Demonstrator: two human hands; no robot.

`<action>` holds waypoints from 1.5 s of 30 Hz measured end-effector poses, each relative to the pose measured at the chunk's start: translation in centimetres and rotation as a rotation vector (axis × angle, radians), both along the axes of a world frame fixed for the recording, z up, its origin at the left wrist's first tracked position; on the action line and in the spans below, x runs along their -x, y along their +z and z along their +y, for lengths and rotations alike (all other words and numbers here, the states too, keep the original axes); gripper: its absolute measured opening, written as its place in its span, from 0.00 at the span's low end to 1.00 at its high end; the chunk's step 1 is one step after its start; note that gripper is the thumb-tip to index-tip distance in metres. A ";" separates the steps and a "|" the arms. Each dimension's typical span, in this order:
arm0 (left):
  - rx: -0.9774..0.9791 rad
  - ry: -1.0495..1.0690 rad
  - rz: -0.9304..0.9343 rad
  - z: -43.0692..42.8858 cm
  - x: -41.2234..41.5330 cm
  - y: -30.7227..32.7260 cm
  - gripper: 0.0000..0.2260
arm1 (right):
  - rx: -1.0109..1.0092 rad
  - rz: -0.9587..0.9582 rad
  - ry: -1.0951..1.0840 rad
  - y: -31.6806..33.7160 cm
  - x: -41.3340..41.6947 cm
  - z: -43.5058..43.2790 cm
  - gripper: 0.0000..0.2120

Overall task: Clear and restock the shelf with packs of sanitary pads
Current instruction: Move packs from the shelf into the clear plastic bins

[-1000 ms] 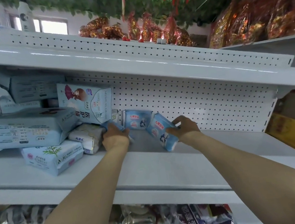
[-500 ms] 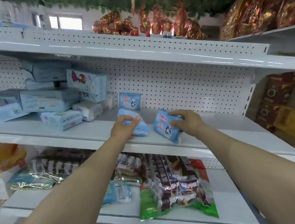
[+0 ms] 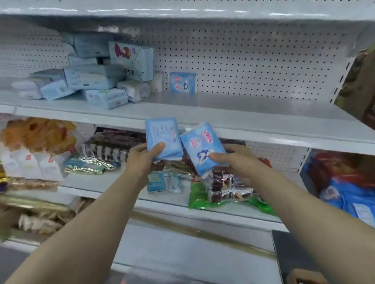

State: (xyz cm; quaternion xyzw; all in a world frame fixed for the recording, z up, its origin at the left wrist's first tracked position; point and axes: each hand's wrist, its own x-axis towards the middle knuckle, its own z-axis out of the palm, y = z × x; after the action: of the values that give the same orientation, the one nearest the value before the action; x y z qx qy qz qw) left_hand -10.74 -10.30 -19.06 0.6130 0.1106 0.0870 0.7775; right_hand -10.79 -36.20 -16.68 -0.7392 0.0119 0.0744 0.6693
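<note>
My left hand [image 3: 141, 158] grips a light blue pack of pads [image 3: 164, 138], its back side toward me, in front of the shelf's front lip. My right hand [image 3: 235, 163] grips a second blue pack [image 3: 203, 148] with a red label and a cartoon figure, tilted to the right. Both packs hang in the air below the white shelf [image 3: 237, 112]. One more blue pack [image 3: 182, 82] stands upright against the pegboard at the back. A pile of pale blue and white pad packs and boxes [image 3: 95, 82] fills the shelf's left part.
The shelf below holds snack bags [image 3: 224, 186], a small blue packet [image 3: 163, 182] and orange-topped bags [image 3: 37, 147]. Another white shelf [image 3: 190, 13] runs overhead with red-gold wrapped goods on it. Cartons [image 3: 373, 97] and blue packages [image 3: 361, 201] stand at the right.
Both hands have pulled their packs off the shelf, toward me and downward. The view has drawn back from the shelf. The third blue pack has stayed at the pegboard.
</note>
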 end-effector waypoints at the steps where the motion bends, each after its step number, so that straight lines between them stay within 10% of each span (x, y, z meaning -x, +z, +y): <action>1: 0.044 -0.025 0.032 0.4 0.7 -1.2 0.18 | -0.030 0.034 -0.003 -1.5 0.6 0.4 0.18; 19: 0.097 -0.161 0.701 14.4 4.3 -25.8 0.21 | -0.065 0.653 -0.180 -24.9 6.3 9.2 0.24; 26: 0.035 -0.147 0.935 14.6 5.9 -37.0 0.08 | -0.101 0.886 -0.284 -36.9 8.3 13.0 0.10; 29: 0.014 -0.081 1.012 14.1 6.5 -43.9 0.11 | -0.114 0.939 -0.312 -43.8 7.8 13.5 0.07; 34: -0.009 -0.034 1.085 14.2 6.6 -56.5 0.26 | -0.100 0.992 -0.341 -58.1 7.3 14.3 0.32; 45: 0.017 0.020 1.136 13.0 5.1 -81.2 0.11 | -0.053 1.009 -0.392 -80.6 5.7 16.8 0.16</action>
State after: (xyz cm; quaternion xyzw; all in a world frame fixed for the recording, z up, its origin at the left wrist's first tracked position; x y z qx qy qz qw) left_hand -15.88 2.73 -100.27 0.5564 0.5178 -0.2498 0.6000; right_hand -16.52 -19.41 -97.32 -0.5785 0.4676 0.2939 0.6003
